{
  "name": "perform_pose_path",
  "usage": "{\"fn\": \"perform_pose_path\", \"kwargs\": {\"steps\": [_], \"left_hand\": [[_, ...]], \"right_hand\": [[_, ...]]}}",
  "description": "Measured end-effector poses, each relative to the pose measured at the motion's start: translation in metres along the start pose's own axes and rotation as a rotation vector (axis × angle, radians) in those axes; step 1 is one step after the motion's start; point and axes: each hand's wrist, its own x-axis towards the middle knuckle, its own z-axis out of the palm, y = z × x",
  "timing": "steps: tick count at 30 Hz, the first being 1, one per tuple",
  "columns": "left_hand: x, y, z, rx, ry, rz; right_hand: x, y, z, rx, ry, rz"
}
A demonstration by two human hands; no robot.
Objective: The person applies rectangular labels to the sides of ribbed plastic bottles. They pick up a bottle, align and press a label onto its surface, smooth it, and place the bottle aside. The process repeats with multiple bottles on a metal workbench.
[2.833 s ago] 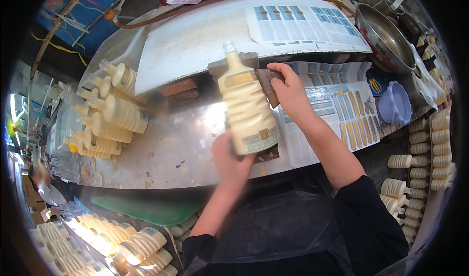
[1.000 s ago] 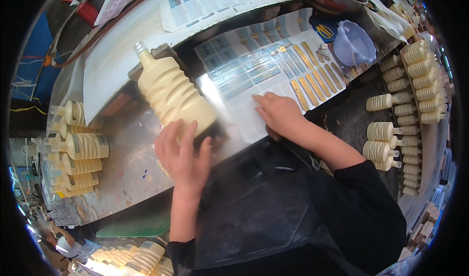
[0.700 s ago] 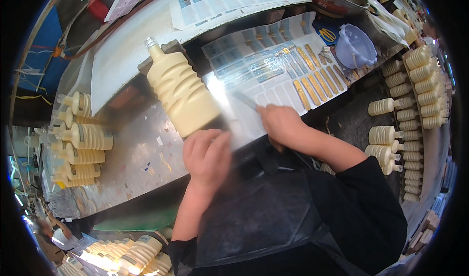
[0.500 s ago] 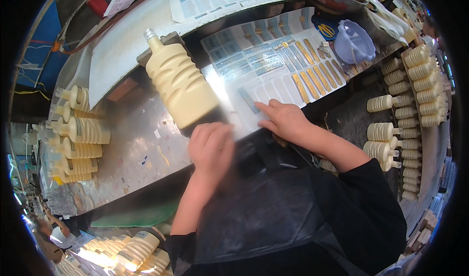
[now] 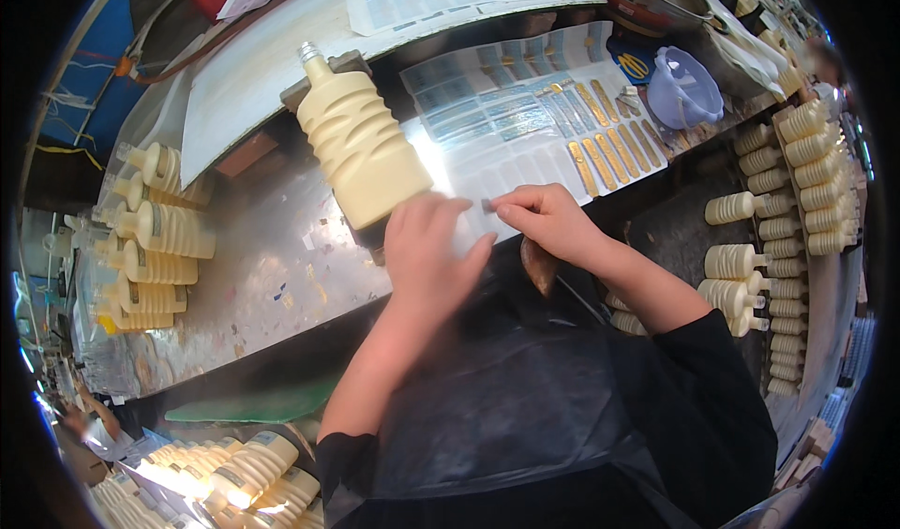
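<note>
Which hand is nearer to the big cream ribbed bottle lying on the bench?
Left. The left hand rests against the base of the ribbed bottle; the right hand is off to its right, over the label sheet.

Left hand [image 5: 427,253] flat, right hand [image 5: 544,220] pinching

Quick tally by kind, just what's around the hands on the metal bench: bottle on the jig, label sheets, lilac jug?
Cream ribbed bottle: 1
Label sheets: 2, as far as I can tell
Lilac jug: 1
Total: 4
</note>
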Motion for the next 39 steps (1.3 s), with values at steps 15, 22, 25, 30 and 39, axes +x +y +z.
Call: {"fn": "perform_pose_path", "kwargs": {"steps": [15,22,25,30,39], "left_hand": [[0.028,-0.023,-0.044,-0.321,0.232,-0.363],[0.059,-0.062,-0.063,-0.717,0.461,-0.683],[0.075,-0.071,-0.066,-0.929,0.517,-0.753],[0.091,-0.076,-0.068,-0.971,0.475,-0.662],[0.092,-0.097,-0.059,-0.986,0.569,-0.838]], "right_hand": [[0.055,-0.078,0.023,0.205,-0.162,-0.062],[0.114,-0.106,0.031,0.434,-0.262,-0.005],[0.138,-0.125,0.032,0.470,-0.282,-0.048],[0.159,-0.137,0.040,0.220,-0.387,-0.132],[0.180,-0.128,0.025,0.083,-0.131,-0.216]]}}
